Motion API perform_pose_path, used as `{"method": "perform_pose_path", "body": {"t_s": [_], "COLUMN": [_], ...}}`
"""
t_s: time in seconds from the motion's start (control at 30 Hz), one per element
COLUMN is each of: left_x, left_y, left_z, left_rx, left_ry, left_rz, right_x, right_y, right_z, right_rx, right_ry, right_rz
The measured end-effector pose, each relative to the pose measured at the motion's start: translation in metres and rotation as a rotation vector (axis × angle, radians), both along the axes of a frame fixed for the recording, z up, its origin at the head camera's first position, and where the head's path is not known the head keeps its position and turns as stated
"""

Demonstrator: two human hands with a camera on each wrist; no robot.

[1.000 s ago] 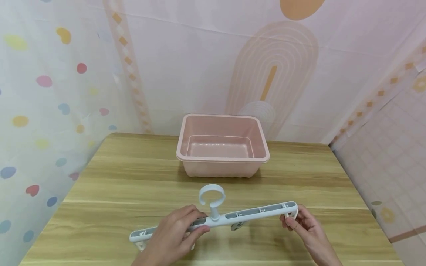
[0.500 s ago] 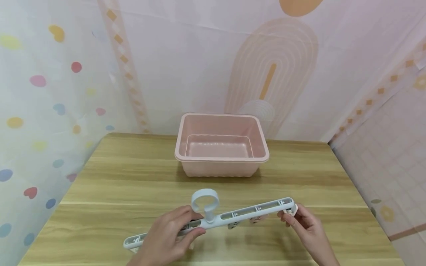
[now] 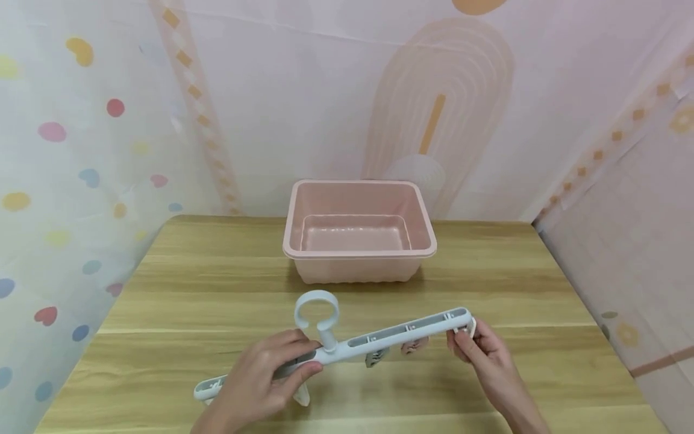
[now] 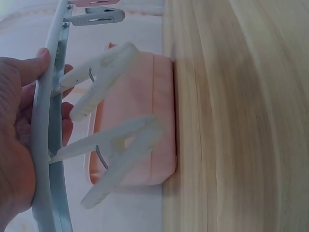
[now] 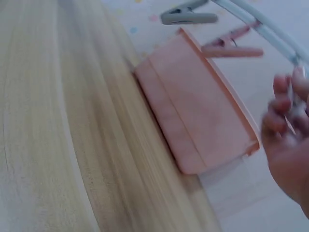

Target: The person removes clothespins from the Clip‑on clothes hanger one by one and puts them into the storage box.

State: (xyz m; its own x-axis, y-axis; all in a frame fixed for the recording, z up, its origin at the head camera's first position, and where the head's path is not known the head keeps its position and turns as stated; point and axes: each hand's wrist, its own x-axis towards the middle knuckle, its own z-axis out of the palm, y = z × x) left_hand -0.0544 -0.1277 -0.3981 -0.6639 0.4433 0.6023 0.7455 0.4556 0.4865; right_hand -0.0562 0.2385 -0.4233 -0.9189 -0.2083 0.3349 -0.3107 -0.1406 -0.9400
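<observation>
A pale blue clip hanger (image 3: 385, 343) with a round hook (image 3: 317, 296) is held above the table, its right end higher in the head view. My left hand (image 3: 265, 371) grips the bar just left of the hook. At the right end, my right hand (image 3: 488, 361) pinches a white clip (image 3: 473, 327) between thumb and fingers. A grey clip (image 3: 375, 357) and a pink clip (image 3: 414, 345) hang under the bar between the hands. In the left wrist view, two white clips (image 4: 126, 162) hang near my left hand. The fingers partly hide the pinched clip.
A pink plastic basin (image 3: 358, 270) stands at the back of the wooden table (image 3: 217, 283), beyond the hanger. Patterned cloth (image 3: 325, 90) covers the wall behind and both sides.
The hanger and both hands have shifted left and slightly up in the head view. The bar has tilted, bringing the pink clip into sight; both hands have kept their hold.
</observation>
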Motion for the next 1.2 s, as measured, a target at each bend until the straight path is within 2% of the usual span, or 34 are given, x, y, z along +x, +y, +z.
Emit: {"method": "perform_pose_path", "body": {"t_s": [0.1, 0.2, 0.43, 0.53, 0.63, 0.67, 0.7, 0.73, 0.77, 0.8, 0.83, 0.93, 1.0, 1.03, 1.07, 1.1, 1.13, 1.2], "left_x": [-0.002, -0.004, -0.009, -0.011, -0.013, -0.013, -0.013, -0.012, -0.012, -0.011, -0.011, -0.009, -0.009, -0.009, -0.008, -0.008, -0.008, -0.008], "left_y": [-0.001, -0.003, -0.006, -0.006, -0.005, -0.005, -0.005, -0.005, -0.005, -0.005, -0.004, -0.001, 0.000, 0.000, 0.000, -0.001, -0.001, -0.003], "left_z": [0.000, 0.001, 0.001, 0.000, -0.002, -0.004, -0.005, -0.006, -0.008, -0.009, -0.009, -0.011, -0.012, -0.013, -0.013, -0.013, -0.013, -0.013], "left_rx": [-0.022, -0.050, -0.080, -0.074, -0.046, -0.033, -0.022, -0.013, 0.001, 0.009, 0.014, 0.037, 0.050, 0.052, 0.051, 0.045, 0.033, -0.004], "left_ry": [-0.006, -0.006, 0.004, -0.002, -0.039, -0.056, -0.070, -0.077, -0.079, -0.087, -0.092, -0.097, -0.107, -0.107, -0.110, -0.113, -0.116, -0.108], "left_rz": [0.026, 0.056, 0.066, 0.056, 0.028, 0.019, 0.013, 0.012, 0.013, 0.019, 0.028, 0.053, 0.073, 0.085, 0.098, 0.113, 0.127, 0.155], "right_x": [0.001, 0.000, -0.011, -0.013, -0.012, -0.011, -0.008, -0.006, -0.003, 0.000, 0.004, 0.013, 0.016, 0.016, 0.015, 0.014, 0.012, 0.007], "right_y": [-0.010, -0.015, -0.008, -0.007, -0.014, -0.018, -0.023, -0.029, -0.034, -0.038, -0.041, -0.042, -0.038, -0.036, -0.034, -0.032, -0.029, -0.023], "right_z": [0.003, 0.005, 0.008, 0.005, 0.000, -0.002, -0.003, -0.003, -0.003, -0.002, 0.000, 0.005, 0.005, 0.005, 0.005, 0.005, 0.006, 0.009], "right_rx": [0.151, 0.254, 0.493, 0.511, 0.494, 0.474, 0.439, 0.375, 0.298, 0.186, 0.033, -0.541, -0.802, -0.871, -0.890, -0.864, -0.795, -0.600], "right_ry": [0.100, 0.191, 0.455, 0.548, 0.593, 0.581, 0.531, 0.449, 0.347, 0.226, 0.091, -0.331, -0.522, -0.569, -0.585, -0.562, -0.514, -0.399], "right_rz": [-0.268, -0.414, -0.549, -0.599, -0.686, -0.714, -0.728, -0.705, -0.648, -0.542, -0.401, 0.091, 0.366, 0.462, 0.515, 0.515, 0.469, 0.289]}}
